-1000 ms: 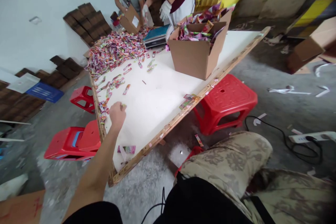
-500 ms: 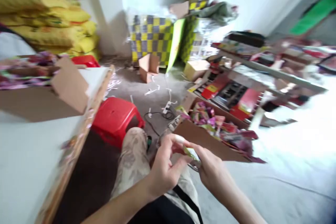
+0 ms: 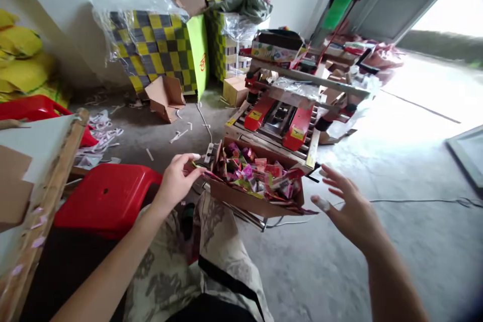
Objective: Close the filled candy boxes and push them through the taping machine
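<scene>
An open cardboard box [image 3: 241,200] full of small shiny pink, red and green packets [image 3: 260,173] sits in front of my knees. At its left corner is my left hand [image 3: 178,181], thumb and fingers closed on a thin, coloured edge. Whether that edge is a packet or part of the box, I cannot tell. My right hand [image 3: 349,209] is off the box's right end, fingers spread, nothing in it. White covering shows on a fingertip of my left hand and on my right thumb.
A red stool [image 3: 107,198] stands left, beside a wood-edged table [image 3: 56,171]. Behind the box are a roller conveyor [image 3: 271,146] and a red-forked pallet truck [image 3: 298,128]. A white power strip [image 3: 209,152] and its cord lie on the floor. Checkered boxes [image 3: 162,53] line the wall.
My hands have parted, the left to the box's left corner, the right out past its right end. The small green-and-white piece between them has left my right hand. The view has turned right.
</scene>
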A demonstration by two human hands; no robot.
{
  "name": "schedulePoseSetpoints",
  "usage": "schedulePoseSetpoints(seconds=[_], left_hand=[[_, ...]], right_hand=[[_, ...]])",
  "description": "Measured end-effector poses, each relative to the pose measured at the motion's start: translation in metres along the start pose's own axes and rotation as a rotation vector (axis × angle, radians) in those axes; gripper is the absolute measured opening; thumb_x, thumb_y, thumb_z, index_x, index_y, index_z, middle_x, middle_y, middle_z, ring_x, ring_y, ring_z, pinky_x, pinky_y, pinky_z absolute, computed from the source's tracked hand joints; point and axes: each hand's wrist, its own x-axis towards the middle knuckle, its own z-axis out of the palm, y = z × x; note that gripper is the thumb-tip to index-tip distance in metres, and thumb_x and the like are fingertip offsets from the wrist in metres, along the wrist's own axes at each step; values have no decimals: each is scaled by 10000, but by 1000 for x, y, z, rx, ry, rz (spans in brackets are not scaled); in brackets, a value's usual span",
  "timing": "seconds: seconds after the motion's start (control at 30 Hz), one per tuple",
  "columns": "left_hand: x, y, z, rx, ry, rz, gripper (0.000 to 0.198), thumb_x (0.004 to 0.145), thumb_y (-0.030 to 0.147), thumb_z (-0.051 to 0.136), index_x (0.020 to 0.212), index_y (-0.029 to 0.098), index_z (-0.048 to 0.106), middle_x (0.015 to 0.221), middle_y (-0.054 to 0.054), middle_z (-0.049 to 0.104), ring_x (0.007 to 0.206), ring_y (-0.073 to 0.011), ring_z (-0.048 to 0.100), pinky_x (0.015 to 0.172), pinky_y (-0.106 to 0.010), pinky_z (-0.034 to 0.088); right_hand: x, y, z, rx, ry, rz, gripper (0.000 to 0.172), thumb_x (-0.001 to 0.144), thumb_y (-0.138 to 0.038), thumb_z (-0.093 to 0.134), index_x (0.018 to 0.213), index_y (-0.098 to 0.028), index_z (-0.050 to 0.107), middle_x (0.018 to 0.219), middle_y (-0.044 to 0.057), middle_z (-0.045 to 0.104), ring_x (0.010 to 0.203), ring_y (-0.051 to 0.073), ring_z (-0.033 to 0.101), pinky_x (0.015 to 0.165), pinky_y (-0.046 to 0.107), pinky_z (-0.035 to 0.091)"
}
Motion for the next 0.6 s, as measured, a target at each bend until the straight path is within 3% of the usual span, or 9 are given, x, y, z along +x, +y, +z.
schedulePoseSetpoints(seconds=[0.1,0.27,0.33,0.4,0.5,0.6], left_hand=[[5,2,-16,-29,-83,-70,188,736,339,680,749,168,604,718,3,606,643,-135,584,593,-228,493],[30,52,-29,-207,133,61,171,723,288,726,726,182,592,623,29,602,520,-111,570,487,-213,487],[40,71,-20,-292,119,142,168,731,272,728,729,181,587,602,35,585,498,-106,560,476,-216,492],[47,79,-1,-241,-21,215,122,755,249,705,774,175,611,683,17,608,565,-118,586,536,-238,518],[52,72,33,68,-188,358,120,762,189,685,877,179,655,989,-37,606,868,-180,608,797,-331,521],[51,59,52,310,-148,444,182,761,163,681,939,199,663,1143,-58,532,1067,-234,525,959,-393,435]], right_hand=[[-27,7,-4,158,-162,85,599,828,-455,617,1349,-268,389,1166,98,542,907,221,614,759,361,556],[-31,-12,2,179,-136,38,121,894,-302,543,966,-244,621,874,32,594,751,167,595,648,276,498],[-24,-19,-3,164,-119,-7,113,897,-261,525,884,-233,633,846,32,595,741,169,584,623,277,474],[-16,-27,-12,192,-58,-43,91,879,-244,547,881,-234,638,834,33,599,732,176,583,607,283,469],[-4,-44,-26,376,169,-9,61,829,-243,619,888,-250,631,784,23,601,677,182,590,589,297,490],[10,-60,-23,594,385,112,84,808,-269,645,879,-263,599,767,10,601,618,179,593,562,310,514]])
